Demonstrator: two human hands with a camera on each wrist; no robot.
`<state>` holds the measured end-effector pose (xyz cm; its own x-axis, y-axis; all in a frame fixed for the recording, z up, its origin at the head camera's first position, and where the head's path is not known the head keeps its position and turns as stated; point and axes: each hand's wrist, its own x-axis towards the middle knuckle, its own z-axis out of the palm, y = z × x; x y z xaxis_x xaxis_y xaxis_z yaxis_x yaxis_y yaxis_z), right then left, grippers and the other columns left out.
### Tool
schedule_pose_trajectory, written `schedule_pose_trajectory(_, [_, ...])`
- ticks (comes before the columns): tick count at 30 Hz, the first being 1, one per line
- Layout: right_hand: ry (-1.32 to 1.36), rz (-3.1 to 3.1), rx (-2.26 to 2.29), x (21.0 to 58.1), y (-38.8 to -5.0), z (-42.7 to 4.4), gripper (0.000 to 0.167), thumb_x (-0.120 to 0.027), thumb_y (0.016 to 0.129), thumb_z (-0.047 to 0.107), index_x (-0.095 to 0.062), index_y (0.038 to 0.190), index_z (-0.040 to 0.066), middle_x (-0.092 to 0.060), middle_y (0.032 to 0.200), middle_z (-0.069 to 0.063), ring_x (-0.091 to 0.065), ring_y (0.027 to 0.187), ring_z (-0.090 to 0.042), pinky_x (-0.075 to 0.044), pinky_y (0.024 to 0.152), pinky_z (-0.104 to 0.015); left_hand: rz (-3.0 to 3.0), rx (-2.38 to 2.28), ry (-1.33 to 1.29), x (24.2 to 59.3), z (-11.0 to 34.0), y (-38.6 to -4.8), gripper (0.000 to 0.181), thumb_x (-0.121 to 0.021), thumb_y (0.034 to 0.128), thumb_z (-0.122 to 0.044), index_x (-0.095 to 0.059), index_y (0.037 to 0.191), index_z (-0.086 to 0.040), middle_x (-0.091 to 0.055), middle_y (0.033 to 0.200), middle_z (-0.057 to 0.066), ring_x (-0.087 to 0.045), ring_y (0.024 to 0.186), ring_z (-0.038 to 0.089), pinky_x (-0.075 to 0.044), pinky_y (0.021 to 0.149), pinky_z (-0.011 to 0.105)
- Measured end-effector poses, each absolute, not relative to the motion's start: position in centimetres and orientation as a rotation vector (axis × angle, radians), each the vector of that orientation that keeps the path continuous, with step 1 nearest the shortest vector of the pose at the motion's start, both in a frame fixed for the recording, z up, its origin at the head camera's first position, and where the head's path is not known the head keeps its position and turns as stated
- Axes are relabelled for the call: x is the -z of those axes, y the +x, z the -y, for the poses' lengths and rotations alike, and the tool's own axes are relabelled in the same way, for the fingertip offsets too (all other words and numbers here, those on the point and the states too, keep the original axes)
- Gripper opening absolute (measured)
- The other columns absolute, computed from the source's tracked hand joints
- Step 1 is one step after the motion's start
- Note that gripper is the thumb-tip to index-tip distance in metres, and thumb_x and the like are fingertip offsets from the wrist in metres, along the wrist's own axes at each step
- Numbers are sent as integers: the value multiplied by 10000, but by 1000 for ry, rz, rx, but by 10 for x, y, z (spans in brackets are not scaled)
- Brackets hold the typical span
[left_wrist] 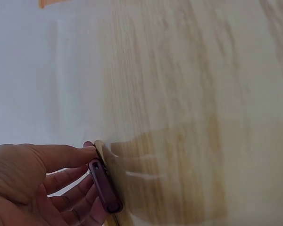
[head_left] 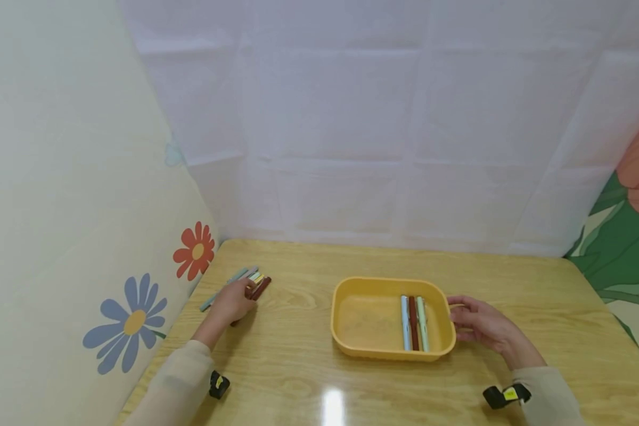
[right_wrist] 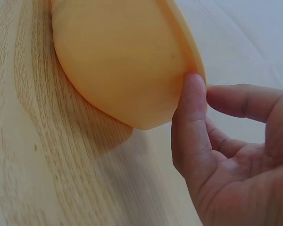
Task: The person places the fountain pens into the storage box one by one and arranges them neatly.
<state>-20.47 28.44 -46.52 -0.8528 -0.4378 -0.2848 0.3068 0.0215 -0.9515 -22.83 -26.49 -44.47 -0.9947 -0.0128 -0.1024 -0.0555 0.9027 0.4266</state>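
Note:
In the head view my left hand (head_left: 235, 302) is at the table's left side, over a small bunch of pens (head_left: 209, 303). It pinches a dark red pen (left_wrist: 104, 186), thumb against it in the left wrist view; the other fingers are partly hidden behind. Another dark red tip shows just beyond the thumb. My right hand (head_left: 481, 324) touches the right end of a yellow tray (head_left: 346, 346), its thumb and fingers lightly bent against the outer wall near the rim. Inside the tray, toward its right, lie a light blue pen (head_left: 405, 325), a dark red pen (head_left: 413, 325) and a pale green pen (head_left: 423, 325), side by side.
The wooden table (head_left: 277, 367) meets a white cloth (head_left: 319, 177) at its back edge. A flower-printed cloth (head_left: 138, 236) hangs along the left side, and another floral cloth (head_left: 628, 236) along the right. Bare wood lies between the pens and the tray.

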Motion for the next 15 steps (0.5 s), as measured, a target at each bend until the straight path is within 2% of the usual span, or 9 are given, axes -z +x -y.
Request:
schedule_pose_trajectory(8, [-121,-1775,1893,465,-205,-284,392,-593,1018,93,-467,1378,0,-672,1073,-29,-680,952,-161,-627,777,-322,-2988,-562,-85,446,260,-228,366,-756,896,-101,-625,1217,17,-668,1002,143,-591,829,254,-530,713,404])
schedule_pose_trajectory(15, [-126,-1778,1888,466,-205,-284,431,-586,1022,92,-432,1405,-32,-664,1087,-31,-679,968,-159,-627,785,-326,-3000,-556,-108,446,257,-229,321,-696,897,-51,-626,1204,13,-663,971,130,-576,798,252,-505,648,352])
